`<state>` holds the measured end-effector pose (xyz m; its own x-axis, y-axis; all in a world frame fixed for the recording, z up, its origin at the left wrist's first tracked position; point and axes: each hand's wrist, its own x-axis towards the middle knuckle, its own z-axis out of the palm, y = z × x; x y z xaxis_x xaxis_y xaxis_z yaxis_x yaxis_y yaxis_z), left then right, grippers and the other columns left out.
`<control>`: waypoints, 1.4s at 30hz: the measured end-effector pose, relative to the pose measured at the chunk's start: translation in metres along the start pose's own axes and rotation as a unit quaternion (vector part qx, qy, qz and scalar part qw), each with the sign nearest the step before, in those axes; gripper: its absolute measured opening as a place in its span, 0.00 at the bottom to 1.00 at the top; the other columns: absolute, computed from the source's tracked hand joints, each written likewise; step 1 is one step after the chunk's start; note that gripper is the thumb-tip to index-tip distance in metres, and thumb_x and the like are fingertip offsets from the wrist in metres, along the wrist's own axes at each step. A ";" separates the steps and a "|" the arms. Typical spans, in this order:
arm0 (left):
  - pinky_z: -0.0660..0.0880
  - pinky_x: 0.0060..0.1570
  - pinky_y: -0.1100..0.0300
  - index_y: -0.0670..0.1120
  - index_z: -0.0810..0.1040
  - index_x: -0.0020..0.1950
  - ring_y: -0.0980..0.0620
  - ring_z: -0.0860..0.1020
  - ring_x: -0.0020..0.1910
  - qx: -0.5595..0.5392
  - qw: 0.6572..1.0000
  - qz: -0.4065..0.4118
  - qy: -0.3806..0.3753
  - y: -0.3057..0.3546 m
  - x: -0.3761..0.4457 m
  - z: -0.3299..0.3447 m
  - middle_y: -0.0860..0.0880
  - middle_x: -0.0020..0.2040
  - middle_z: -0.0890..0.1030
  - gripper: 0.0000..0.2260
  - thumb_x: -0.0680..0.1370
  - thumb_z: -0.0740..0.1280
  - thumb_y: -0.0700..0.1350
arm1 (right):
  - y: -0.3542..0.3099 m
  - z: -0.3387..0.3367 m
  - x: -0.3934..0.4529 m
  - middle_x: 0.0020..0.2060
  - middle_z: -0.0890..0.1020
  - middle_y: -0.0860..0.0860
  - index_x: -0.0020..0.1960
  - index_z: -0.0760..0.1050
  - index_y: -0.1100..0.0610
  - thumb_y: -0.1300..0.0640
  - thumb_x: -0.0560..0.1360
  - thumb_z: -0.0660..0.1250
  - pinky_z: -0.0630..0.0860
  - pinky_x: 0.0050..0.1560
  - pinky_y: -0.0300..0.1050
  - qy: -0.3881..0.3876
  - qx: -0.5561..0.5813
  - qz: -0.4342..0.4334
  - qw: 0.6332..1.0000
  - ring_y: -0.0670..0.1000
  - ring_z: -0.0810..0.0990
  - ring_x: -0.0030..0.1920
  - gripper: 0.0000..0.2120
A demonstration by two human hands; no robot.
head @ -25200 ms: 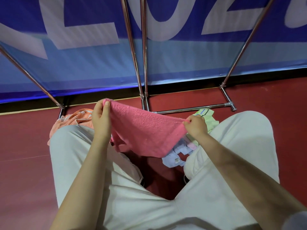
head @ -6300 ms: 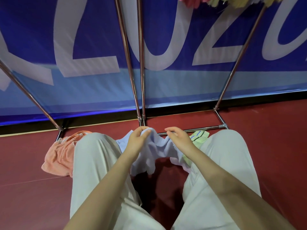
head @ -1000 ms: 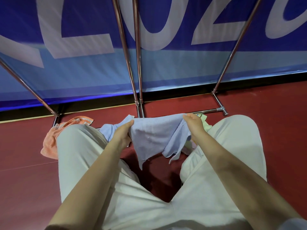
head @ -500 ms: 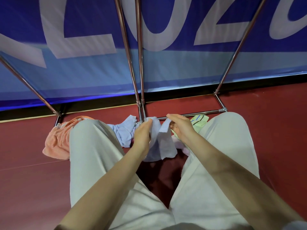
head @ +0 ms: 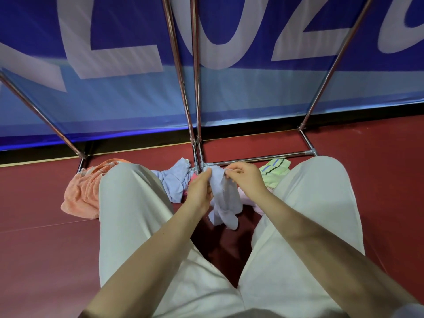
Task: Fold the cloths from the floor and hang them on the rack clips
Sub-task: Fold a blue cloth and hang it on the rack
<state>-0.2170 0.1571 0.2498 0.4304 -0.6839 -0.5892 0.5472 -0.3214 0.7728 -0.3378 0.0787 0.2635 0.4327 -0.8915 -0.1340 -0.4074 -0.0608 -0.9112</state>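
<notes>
Pinching lilac cloth (head: 223,198) top edge, left hand (head: 200,191), right hand (head: 246,180), rest dangling below

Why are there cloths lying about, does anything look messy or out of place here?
Yes. An orange towel lies crumpled on the red floor by the rack's foot, and a blue cloth and a green striped one lie bunched nearby. Nothing looks torn or spilled.

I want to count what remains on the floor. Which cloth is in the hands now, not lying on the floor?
The pale blue cloth, pinched at its top between the left hand and right hand, hangs down. The orange cloth and green striped cloth lie on the floor.
</notes>
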 end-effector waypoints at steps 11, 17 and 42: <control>0.70 0.37 0.62 0.44 0.78 0.44 0.54 0.73 0.35 -0.024 0.999 -0.036 0.021 -0.002 0.005 0.005 0.48 0.36 0.74 0.11 0.80 0.64 0.49 | 0.006 -0.012 -0.005 0.28 0.70 0.49 0.37 0.69 0.54 0.57 0.76 0.65 0.63 0.33 0.39 0.027 -0.018 -0.006 0.999 0.46 0.65 0.30 0.10; 0.73 0.43 0.61 0.41 0.80 0.54 0.51 0.78 0.44 -0.012 1.000 -0.020 0.020 -0.004 0.009 0.004 0.48 0.40 0.79 0.12 0.81 0.64 0.49 | -0.005 -0.014 -0.009 0.32 0.77 0.47 0.40 0.76 0.55 0.58 0.74 0.68 0.67 0.37 0.36 0.012 0.002 0.017 1.000 0.43 0.72 0.34 0.05; 0.75 0.52 0.60 0.41 0.79 0.50 0.52 0.80 0.46 -0.065 0.996 -0.034 -0.055 -0.001 -0.005 0.017 0.46 0.44 0.81 0.14 0.83 0.59 0.48 | -0.011 0.006 0.002 0.38 0.79 0.49 0.46 0.75 0.55 0.60 0.77 0.62 0.68 0.32 0.27 0.031 0.042 0.052 0.997 0.43 0.75 0.36 0.04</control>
<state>-0.2316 0.1499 0.2553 0.3121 -0.7325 -0.6050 0.6646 -0.2866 0.6900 -0.3275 0.0803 0.2713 0.3402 -0.9170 -0.2083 -0.3781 0.0694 -0.9232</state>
